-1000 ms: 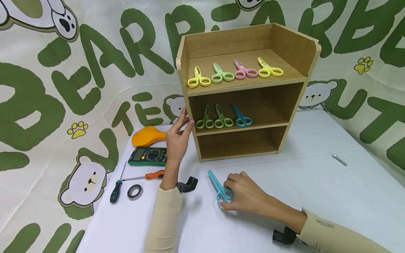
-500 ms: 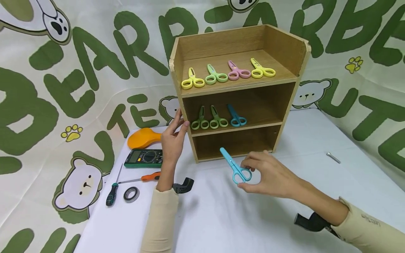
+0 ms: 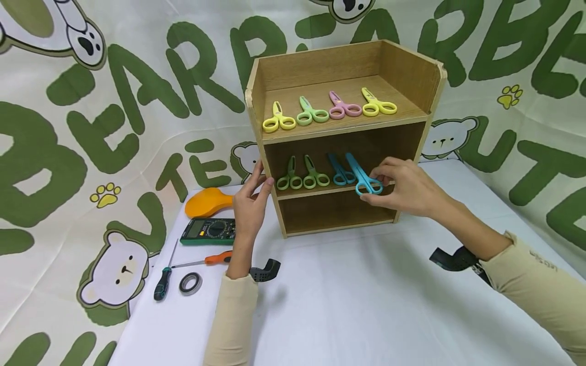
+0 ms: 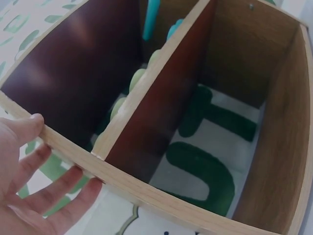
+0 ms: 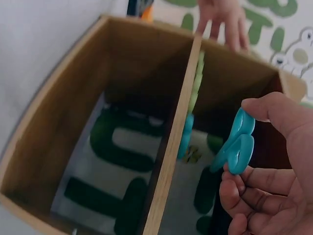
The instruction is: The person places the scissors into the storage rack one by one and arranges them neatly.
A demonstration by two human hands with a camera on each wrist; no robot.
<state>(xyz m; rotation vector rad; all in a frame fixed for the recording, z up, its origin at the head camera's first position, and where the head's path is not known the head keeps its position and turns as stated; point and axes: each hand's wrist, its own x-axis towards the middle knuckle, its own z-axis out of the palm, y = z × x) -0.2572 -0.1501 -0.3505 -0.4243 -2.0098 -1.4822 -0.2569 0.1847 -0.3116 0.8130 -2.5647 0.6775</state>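
Table: a white table [image 3: 366, 305] carries everything; both sleeved arms reach across it from the near edge.
Near left clutter: a roll of black tape [image 3: 190, 282] lies just beside a dark-handled screwdriver [image 3: 163, 279], with an orange-handled screwdriver [image 3: 206, 260] a little farther back.
Behind those: a green multimeter [image 3: 208, 231], then an orange balloon-like object [image 3: 208, 201] at the far left of the table.
Left hand: the left hand [image 3: 249, 201] rests against the left side wall of the wooden shelf [image 3: 414, 71], fingers straight and spread along the edge, thumb on the front edge; it pinches nothing. The left wrist view shows the same: fingertips [image 4: 73, 178] flat under the board.
Right hand: the right hand [image 3: 405, 185] pinches the handle loops of a pair of blue scissors [image 3: 363, 178] between thumb and curled fingers.
Blue scissors: held at the front edge of the middle shelf, right part, blades pointing back into the shelf; whether they touch the board I cannot tell.
Middle shelf: a second blue pair [image 3: 339, 172] lies just left of the held pair, then two green pairs [image 3: 302, 175] farther left.
Top shelf: four pairs in a row, left to right: yellow [image 3: 278, 119], green [image 3: 311, 113], pink [image 3: 342, 107], yellow [image 3: 379, 104].
Bottom shelf: open at the back, so the cloth shows through.
Far: a green and white bear-print cloth [image 3: 91, 101] hangs behind it all.
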